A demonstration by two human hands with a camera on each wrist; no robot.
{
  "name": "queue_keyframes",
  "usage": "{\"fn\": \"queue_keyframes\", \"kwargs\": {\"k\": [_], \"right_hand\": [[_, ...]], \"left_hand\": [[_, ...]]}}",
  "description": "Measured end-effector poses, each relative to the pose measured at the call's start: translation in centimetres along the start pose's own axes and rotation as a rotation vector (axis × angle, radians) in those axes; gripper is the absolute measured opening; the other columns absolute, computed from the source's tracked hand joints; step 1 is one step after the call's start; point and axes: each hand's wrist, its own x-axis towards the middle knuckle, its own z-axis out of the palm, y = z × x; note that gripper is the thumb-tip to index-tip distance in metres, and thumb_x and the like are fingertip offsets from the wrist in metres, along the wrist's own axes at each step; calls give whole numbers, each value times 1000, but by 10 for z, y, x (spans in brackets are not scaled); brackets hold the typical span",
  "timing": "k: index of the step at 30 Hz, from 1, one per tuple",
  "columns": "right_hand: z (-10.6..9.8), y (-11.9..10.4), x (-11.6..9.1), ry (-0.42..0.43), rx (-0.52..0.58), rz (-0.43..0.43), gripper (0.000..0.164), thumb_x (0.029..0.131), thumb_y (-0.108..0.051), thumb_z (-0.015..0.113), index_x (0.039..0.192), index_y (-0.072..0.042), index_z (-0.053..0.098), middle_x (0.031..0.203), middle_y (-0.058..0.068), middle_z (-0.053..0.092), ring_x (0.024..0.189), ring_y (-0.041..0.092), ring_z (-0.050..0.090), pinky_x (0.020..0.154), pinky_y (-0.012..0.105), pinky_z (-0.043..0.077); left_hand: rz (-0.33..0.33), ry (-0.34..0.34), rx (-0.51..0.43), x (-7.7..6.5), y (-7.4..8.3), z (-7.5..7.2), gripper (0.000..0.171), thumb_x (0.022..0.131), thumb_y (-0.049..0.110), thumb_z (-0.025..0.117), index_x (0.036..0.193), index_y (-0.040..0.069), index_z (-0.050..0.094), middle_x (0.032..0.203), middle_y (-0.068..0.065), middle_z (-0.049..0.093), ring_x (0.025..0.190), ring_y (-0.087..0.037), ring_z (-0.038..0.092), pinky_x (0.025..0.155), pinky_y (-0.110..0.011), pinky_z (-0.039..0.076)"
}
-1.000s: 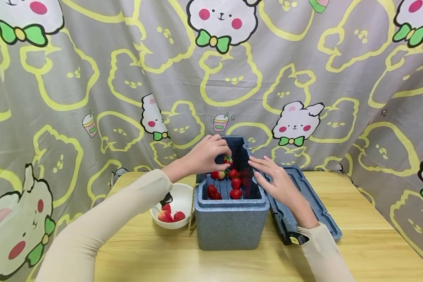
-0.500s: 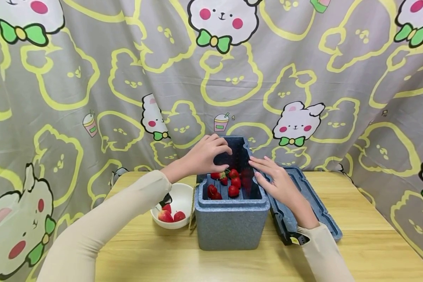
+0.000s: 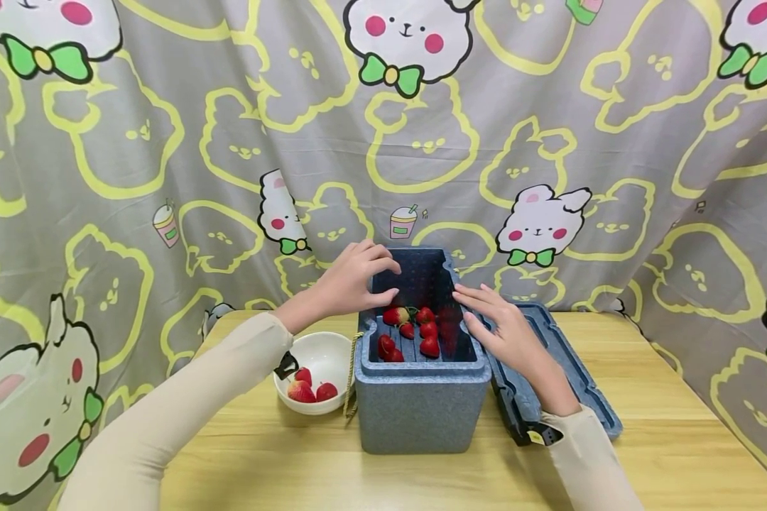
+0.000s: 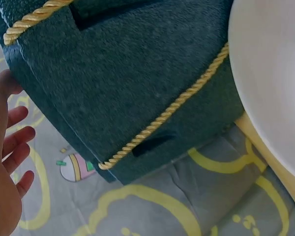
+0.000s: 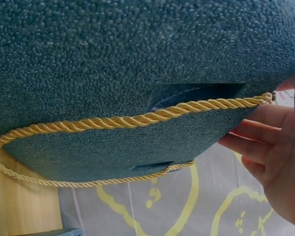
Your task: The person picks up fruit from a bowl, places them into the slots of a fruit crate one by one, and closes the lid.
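A blue-grey foam box [image 3: 422, 411] stands lidless on the table, with several strawberries [image 3: 430, 346] lying on its ribbed floor. Over its left rim hovers my left hand [image 3: 356, 281], fingers loosely bent and nothing between them; the left wrist view shows the same hand [image 4: 7, 157] beside the box wall [image 4: 128, 78]. My right hand [image 3: 501, 328] rests its fingertips on the right rim. In the right wrist view its fingers [image 5: 255, 137] lie along the box side near a gold rope [image 5: 152, 118]. Left of the box, a white bowl [image 3: 339, 355] holds strawberries [image 3: 302, 392].
The box's lid [image 3: 569, 369] lies upside down on the wooden table [image 3: 262, 461] to the right. A gold rope [image 3: 351, 376] hangs at the box's left side, between it and the bowl. Behind the table hangs a patterned curtain [image 3: 332, 142].
My left hand released a strawberry into the box, then drew back left toward the near rim. A strawberry now lies in the middle of the floor. My right hand stays on the rim.
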Motion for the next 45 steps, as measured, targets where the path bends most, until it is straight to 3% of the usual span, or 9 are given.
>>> {"fn": "queue_keyframes", "kwargs": {"k": [6,12,19,28,37,45], "right_hand": [[1,0,0,-4,5,6,38,100,-16,61,138,-10,64,147,10,60,142,36,48,121,54,30],[1,0,0,2,9,2,39,100,-15,61,138,-10,64,146,10,60,142,35,49,122,51,29],[0,0,-1,3,17,-1,39,100,-14,61,138,-8,64,147,11,59,144,38,45,120,55,31],[0,1,-2,1,14,-1,39,100,-15,61,139,-10,63,147,10,59,145,38,44,121,52,30],[0,2,0,8,19,-16,40,100,-14,61,139,-10,63,147,11,59,142,36,48,119,56,32],[0,2,2,1,17,-12,39,100,-15,60,139,-8,63,147,11,59,142,36,47,119,55,31]], "left_hand": [[-51,16,-1,-19,-9,-3,25,89,30,74,105,12,75,103,-3,68,92,-22,54,79,-38,44],[-119,7,-6,-45,-20,-4,22,90,28,72,105,11,75,104,-6,70,93,-23,55,78,-38,44],[-166,-41,-2,-77,-28,-3,21,88,24,74,105,12,75,103,-5,71,92,-23,57,78,-40,46],[-204,-290,-99,-110,-27,5,38,77,28,85,110,13,75,108,-2,72,96,-21,57,83,-41,48],[-202,-607,-180,-131,-22,16,43,67,17,88,109,14,77,101,-3,74,93,-19,58,78,-34,49],[-250,-706,-257,-138,-18,20,40,66,16,87,105,14,79,99,-3,76,95,-27,66,78,-31,50]]}}
